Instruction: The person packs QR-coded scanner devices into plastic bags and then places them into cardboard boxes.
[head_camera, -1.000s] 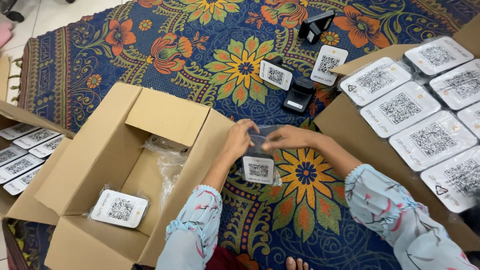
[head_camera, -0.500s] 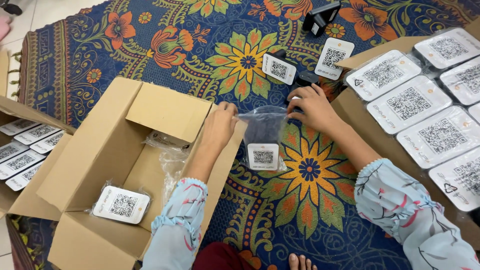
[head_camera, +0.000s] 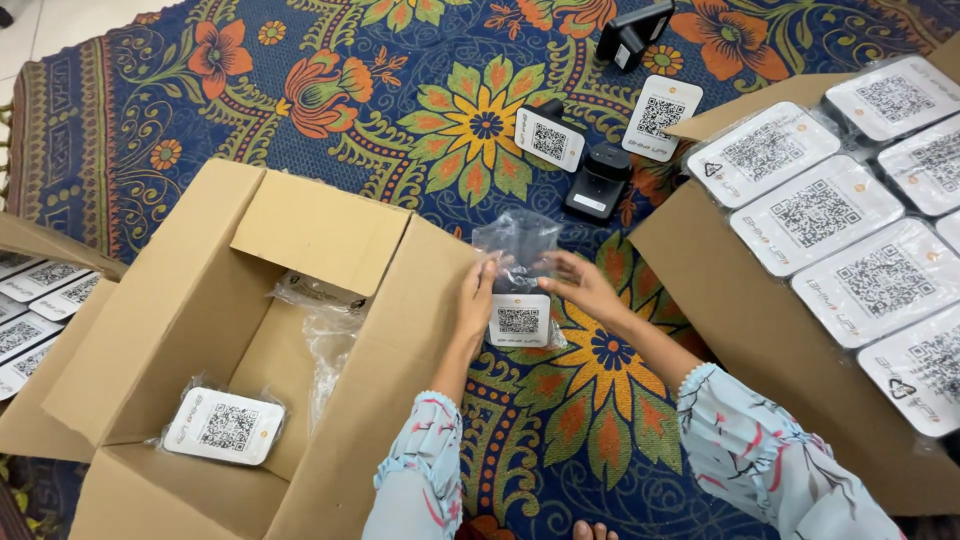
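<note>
My left hand (head_camera: 478, 297) and my right hand (head_camera: 577, 283) both grip a clear plastic bag (head_camera: 517, 243) over the patterned rug. Inside the bag, at its lower end, sits a small white device with a square black-and-white code (head_camera: 519, 321). The bag hangs upright between the hands, its open top above my fingers. Just left of my left hand stands an open cardboard box (head_camera: 180, 330), holding one bagged white device (head_camera: 221, 426) on its floor and a crumpled clear plastic sheet (head_camera: 325, 340).
On the rug beyond the bag lie two unbagged white devices (head_camera: 550, 139) (head_camera: 660, 117) and two black stands (head_camera: 598, 182) (head_camera: 632, 33). A box at right (head_camera: 740, 300) holds several bagged devices (head_camera: 815, 213). Another box at far left (head_camera: 45, 255) holds more.
My right hand drew back from the black stand on the rug and joined the left on the bag. The bag with the device now hangs lower between both hands.
</note>
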